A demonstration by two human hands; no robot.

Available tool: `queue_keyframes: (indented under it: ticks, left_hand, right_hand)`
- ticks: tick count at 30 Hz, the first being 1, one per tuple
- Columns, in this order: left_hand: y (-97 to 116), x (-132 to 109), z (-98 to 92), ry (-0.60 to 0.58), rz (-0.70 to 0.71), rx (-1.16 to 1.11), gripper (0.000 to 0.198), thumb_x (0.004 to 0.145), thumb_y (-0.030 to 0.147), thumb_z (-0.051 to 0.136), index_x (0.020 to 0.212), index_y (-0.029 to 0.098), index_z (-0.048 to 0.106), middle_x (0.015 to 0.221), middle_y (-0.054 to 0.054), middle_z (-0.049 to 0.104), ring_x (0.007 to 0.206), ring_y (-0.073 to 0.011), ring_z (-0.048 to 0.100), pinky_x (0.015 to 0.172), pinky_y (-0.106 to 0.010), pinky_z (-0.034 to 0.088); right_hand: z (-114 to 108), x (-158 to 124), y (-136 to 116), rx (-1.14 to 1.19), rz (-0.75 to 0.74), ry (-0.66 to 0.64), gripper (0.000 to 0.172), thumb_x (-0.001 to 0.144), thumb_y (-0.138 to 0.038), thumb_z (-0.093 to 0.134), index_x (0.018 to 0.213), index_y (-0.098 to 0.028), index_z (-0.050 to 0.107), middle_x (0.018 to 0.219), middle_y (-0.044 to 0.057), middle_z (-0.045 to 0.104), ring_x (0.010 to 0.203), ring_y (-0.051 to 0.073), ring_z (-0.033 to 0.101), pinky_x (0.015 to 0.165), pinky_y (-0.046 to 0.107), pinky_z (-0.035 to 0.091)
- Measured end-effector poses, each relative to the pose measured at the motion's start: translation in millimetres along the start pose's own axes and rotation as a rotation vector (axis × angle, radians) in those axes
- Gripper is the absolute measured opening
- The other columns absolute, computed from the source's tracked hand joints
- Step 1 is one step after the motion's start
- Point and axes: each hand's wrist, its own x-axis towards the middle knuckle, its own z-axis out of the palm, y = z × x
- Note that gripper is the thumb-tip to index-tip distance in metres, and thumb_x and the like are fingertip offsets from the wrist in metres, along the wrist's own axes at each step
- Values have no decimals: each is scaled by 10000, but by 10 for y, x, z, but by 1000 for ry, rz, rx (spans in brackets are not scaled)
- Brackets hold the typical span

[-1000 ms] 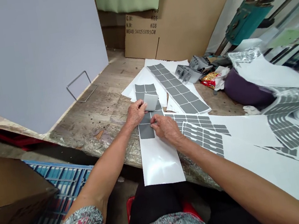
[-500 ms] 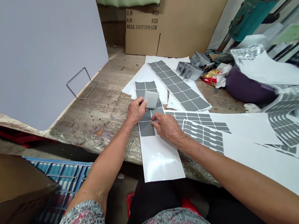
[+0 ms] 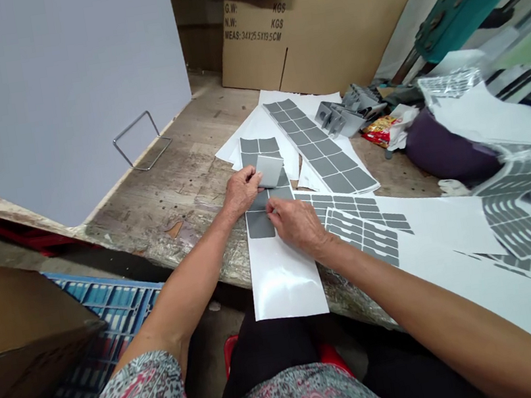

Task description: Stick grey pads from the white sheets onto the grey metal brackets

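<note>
A small light-grey square plate (image 3: 270, 170) is pinched between the thumb and fingers of my left hand (image 3: 241, 191), tilted over the upper part of a sticker sheet. This white backing sheet (image 3: 285, 282) carries dark grey square stickers in two columns, and its bare glossy end hangs over the table edge toward my lap. My right hand (image 3: 299, 222) is closed, its thumb and forefinger pinching at the right edge of a grey sticker (image 3: 260, 225). Whether that edge is lifted cannot be seen under the fingertips.
More sticker sheets (image 3: 320, 144) lie behind and to the right. Grey metal brackets (image 3: 340, 118) and a red-yellow wrapper (image 3: 380, 132) sit farther back. A wire loop (image 3: 142, 141) stands by the large pale panel (image 3: 59, 90). A blue crate (image 3: 112, 308) is below left.
The view has shifted slightly. Both hands keep nearly the same places, with the plate still in my left hand and my right fingertips still at the sticker's edge.
</note>
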Motion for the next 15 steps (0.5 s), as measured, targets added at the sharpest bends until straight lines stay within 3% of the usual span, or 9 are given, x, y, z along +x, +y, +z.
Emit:
queue_keyframes:
  ticks: [4, 8, 12, 15]
  left_hand:
    - [-28, 3, -13, -4, 18, 9, 227, 786, 291, 566, 654, 185, 414, 653, 50, 371, 632, -98, 449, 644, -254, 576]
    - [-37, -1, -20, -14, 41, 15, 235, 799, 289, 556, 650, 184, 407, 649, 55, 353, 613, -88, 431, 638, -246, 575]
    - [-29, -4, -19, -15, 55, 19, 255, 807, 285, 556, 643, 188, 386, 640, 63, 324, 583, -75, 400, 638, -232, 567]
    - [-29, 0, -20, -9, 56, 27, 266, 807, 281, 560, 636, 191, 377, 630, 66, 325, 580, -76, 399, 641, -223, 557]
  right_hand:
    - [0, -37, 3, 45, -126, 18, 148, 869, -88, 489, 855, -176, 607, 947, 110, 643, 853, 229, 566, 684, 295, 362]
    - [23, -27, 48, 164, -159, 40, 136, 846, -95, 498, 875, -188, 592, 901, 71, 649, 812, 202, 580, 734, 294, 403]
    - [38, 62, 97, 350, 6, 67, 264, 826, -157, 528, 1087, -179, 558, 742, 12, 661, 655, 175, 590, 671, 292, 438]
    - [27, 136, 110, 456, 97, 10, 302, 802, -216, 559, 1101, -168, 564, 656, -14, 661, 563, 160, 579, 585, 277, 437]
